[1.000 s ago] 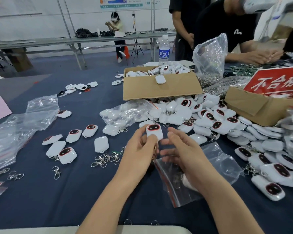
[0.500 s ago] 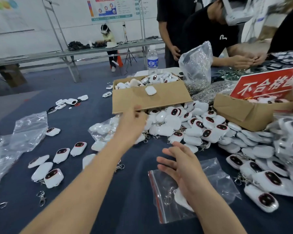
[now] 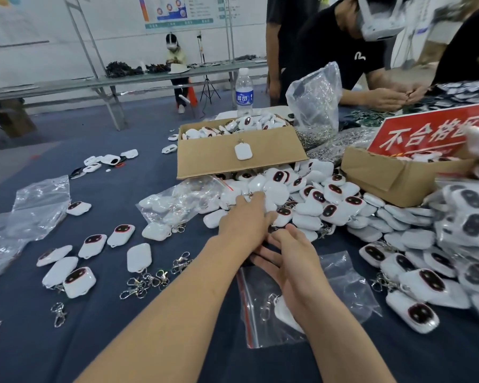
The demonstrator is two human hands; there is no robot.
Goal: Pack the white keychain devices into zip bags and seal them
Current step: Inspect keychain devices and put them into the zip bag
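Head view: a wide look down at a dark blue table crowded with packing stock.
Left hand: the left hand is stretched forward at centre frame and lies on the near edge of the pile of white keychain devices. Its back faces the camera and the palm is hidden, so whether it grasps one cannot be told.
Right hand: the right hand is released, its fingers straight and spread. It sits just beside the left wrist, over the upper end of the zip bag.
Zip bag: it lies flat on the table at lower centre-right, with a red strip along its left edge; the right wrist crosses it.
Bagged device: one bagged device with a metal clasp shows through the plastic, partly under the wrist.
Pile: it runs from centre frame to the right edge; many pieces show dark oval faces rimmed in red.
Cardboard box: the cardboard box stands just above the pile and is filled with more devices; one hangs on its front wall.
Second box: the second box stands at the right, with a red sign bearing white characters standing at it.
Left side: loose devices, loose clasps and clear bags lie scattered there.
Upper frame: a water bottle and a clear sack of clasps stand behind the cardboard box. People in black shirts are at the table's far side, upper right.
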